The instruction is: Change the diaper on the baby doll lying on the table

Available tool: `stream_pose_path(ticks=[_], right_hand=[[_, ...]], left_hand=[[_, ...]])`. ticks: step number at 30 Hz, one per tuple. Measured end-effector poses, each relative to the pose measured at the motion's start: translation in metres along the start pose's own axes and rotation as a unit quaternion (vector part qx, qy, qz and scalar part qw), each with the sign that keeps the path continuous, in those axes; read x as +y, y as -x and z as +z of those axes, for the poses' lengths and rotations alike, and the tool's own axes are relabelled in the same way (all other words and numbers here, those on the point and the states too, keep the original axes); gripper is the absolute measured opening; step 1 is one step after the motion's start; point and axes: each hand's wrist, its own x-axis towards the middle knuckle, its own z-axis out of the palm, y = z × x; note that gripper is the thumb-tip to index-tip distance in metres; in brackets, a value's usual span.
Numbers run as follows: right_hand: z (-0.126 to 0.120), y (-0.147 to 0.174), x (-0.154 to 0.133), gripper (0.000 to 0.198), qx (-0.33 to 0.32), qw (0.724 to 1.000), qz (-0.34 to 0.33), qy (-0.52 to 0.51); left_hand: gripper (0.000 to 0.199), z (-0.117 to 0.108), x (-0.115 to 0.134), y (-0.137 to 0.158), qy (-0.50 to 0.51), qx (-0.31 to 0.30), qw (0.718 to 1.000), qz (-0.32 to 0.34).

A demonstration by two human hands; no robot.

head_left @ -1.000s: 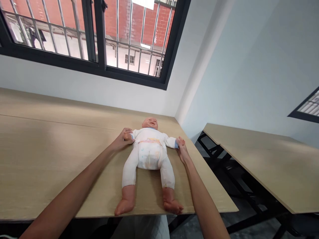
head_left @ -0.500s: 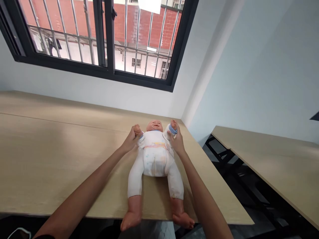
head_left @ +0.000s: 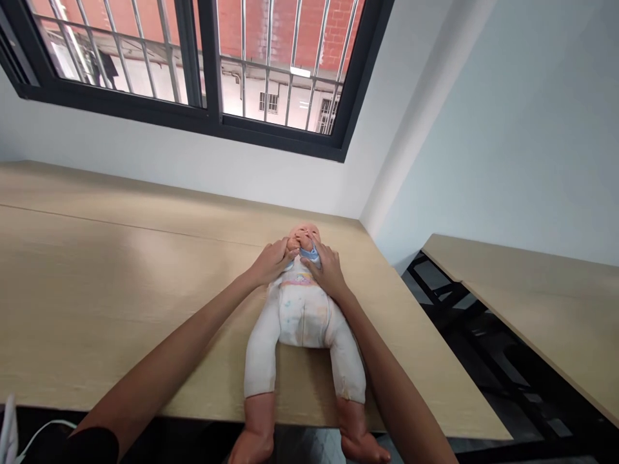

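A baby doll [head_left: 304, 316] lies on its back on the wooden table, its head toward the window and its feet past the near edge. It has a white cloth body, a printed diaper and blue cuffs. My left hand [head_left: 275, 259] is closed around the doll's arm on the left, near its small hand. Around the other arm, by the blue cuff [head_left: 309, 253], my right hand [head_left: 327, 267] is closed too. Both doll hands are brought together over its chest, just below the chin, and cover part of the face.
The light wooden table [head_left: 120, 290] reaches to the wall under a dark-framed barred window [head_left: 207, 122]. To the right, past a gap, stands a second table [head_left: 532, 290] with black legs. A white cable [head_left: 46, 428] hangs at the lower left.
My hands have moved inward, bringing the doll's arms from spread at its sides to together over its chest. The camera view has tilted down slightly.
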Motion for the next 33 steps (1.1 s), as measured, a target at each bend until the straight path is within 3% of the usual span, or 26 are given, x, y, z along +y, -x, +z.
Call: stream_pose_path(ticks=[10,22,33], right_hand=[[-0.013,0.0,-0.002,0.057,-0.057,0.997,-0.029,0.052],[-0.014,0.001,-0.005,0.05,-0.056,0.994,-0.062,0.063],[-0.011,0.003,-0.003,0.049,-0.044,0.997,-0.045,0.046]], left_hand=[[0.034,0.003,-0.014,0.015,-0.02,-0.028,0.999,0.001],[0.031,0.009,-0.015,0.018,-0.041,0.007,0.999,-0.001],[0.037,0.008,-0.013,0.019,-0.046,0.018,0.999,0.004]])
